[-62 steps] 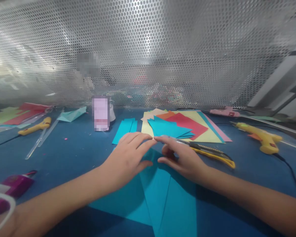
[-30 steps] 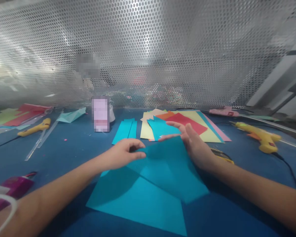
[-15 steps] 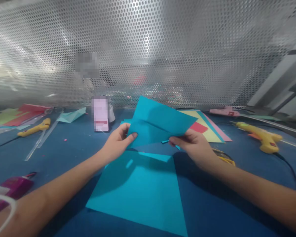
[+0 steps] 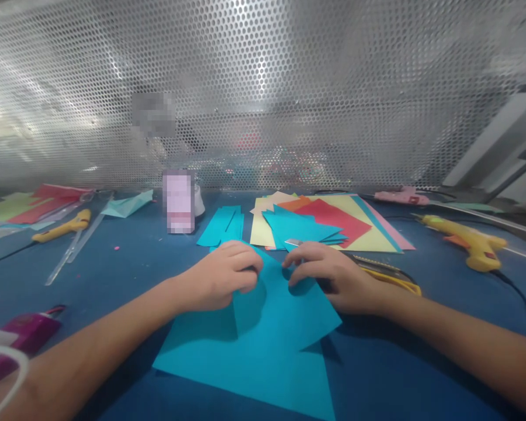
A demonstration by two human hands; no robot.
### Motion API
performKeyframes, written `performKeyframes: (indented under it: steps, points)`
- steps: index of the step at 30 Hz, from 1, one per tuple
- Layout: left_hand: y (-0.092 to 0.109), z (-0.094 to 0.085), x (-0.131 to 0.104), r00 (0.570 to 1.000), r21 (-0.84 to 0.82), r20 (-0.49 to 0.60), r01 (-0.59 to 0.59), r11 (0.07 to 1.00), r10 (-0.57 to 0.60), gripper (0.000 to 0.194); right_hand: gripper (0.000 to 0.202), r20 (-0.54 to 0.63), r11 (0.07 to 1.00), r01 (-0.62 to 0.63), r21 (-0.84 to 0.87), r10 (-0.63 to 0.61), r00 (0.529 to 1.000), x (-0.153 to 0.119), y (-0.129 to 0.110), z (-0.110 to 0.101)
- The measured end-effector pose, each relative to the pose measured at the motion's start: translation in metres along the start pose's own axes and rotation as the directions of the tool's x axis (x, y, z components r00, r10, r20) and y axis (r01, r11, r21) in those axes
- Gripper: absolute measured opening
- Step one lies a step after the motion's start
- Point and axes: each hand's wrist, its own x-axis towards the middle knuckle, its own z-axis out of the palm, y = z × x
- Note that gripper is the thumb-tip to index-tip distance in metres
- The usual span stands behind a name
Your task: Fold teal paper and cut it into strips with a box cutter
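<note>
A smaller blue paper sheet [image 4: 269,316] lies turned at an angle over a larger blue paper sheet [image 4: 228,371], its right corner lifted off the table. My left hand [image 4: 228,275] is on the smaller sheet's upper left edge, with curled fingers closed on it. Over the upper right edge, my right hand [image 4: 331,269] has bent, parted fingers; its thumb is mostly hidden. Just beyond these fingertips is a small shiny metal strip [image 4: 294,242]. Blue paper pieces [image 4: 298,225] are stacked behind my right hand.
Blue strips [image 4: 223,225] lie beside coloured sheets [image 4: 359,219]. A yellow glue gun [image 4: 469,240] is right, another yellow glue gun [image 4: 65,227] left, beside clear rulers [image 4: 72,251]. A yellow-edged cutter [image 4: 390,279] rests by my right wrist. Perforated metal [image 4: 263,88] stands behind.
The smaller sheet has come down from the air onto the larger one and turned. Both hands lowered with it; the right fingers have parted. The stacked pieces behind are now uncovered.
</note>
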Motion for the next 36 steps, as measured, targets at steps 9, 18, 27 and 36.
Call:
performKeyframes:
  steps: [9,18,27,36]
  points:
    - [0.003,-0.011,-0.001,0.948,-0.179,0.309,0.134,0.975,-0.074,0.042,0.023,0.249,0.989,0.019,0.146,-0.056,0.967,0.006,-0.013,-0.009]
    - [0.008,-0.028,0.004,0.878,-0.254,0.414,0.364,0.896,-0.24,0.032,0.021,0.325,0.977,0.002,0.215,-0.074,0.943,0.008,-0.005,-0.009]
    - [0.012,0.001,-0.001,0.889,-0.146,0.337,0.375,0.916,-0.31,0.03,0.025,0.433,0.969,-0.115,0.22,0.009,0.902,0.003,0.002,-0.023]
    - [0.014,-0.009,-0.001,0.86,-0.18,0.391,0.419,0.89,-0.326,0.028,0.032,0.405,0.998,0.004,0.067,-0.031,0.914,0.004,-0.007,-0.015]
